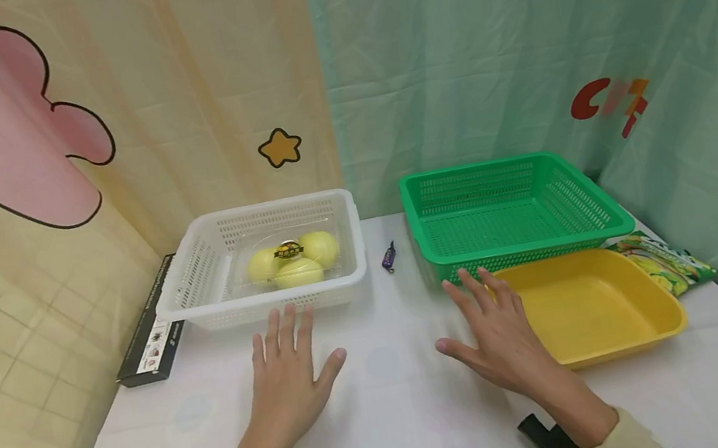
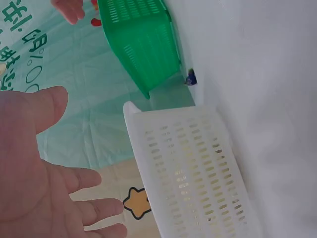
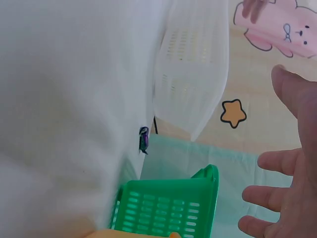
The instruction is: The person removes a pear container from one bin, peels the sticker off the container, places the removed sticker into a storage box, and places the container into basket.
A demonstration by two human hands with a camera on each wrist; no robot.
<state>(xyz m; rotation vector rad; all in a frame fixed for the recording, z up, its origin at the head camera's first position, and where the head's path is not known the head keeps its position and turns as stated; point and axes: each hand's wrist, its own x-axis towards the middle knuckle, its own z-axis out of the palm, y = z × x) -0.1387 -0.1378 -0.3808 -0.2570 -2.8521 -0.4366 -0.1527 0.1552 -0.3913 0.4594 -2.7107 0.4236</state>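
Observation:
In the head view my left hand (image 1: 289,382) hovers palm down with fingers spread, just in front of the white basket (image 1: 263,302). Inside that basket lies a clear plastic pack of several yellow-green round fruits (image 1: 299,272) with a dark label. My right hand (image 1: 498,337), fingers also spread, is over the left edge of the yellow tray (image 1: 597,304), close to the front of the green basket (image 1: 520,218). Between the two baskets a small purple wrapped candy (image 1: 389,258) lies on the table. Neither hand holds anything.
A long black box (image 1: 148,328) lies left of the white basket. A green and yellow snack packet (image 1: 664,260) sits partly behind the yellow tray, on the right. Printed curtains (image 1: 447,69) hang behind the white-covered table (image 1: 390,423).

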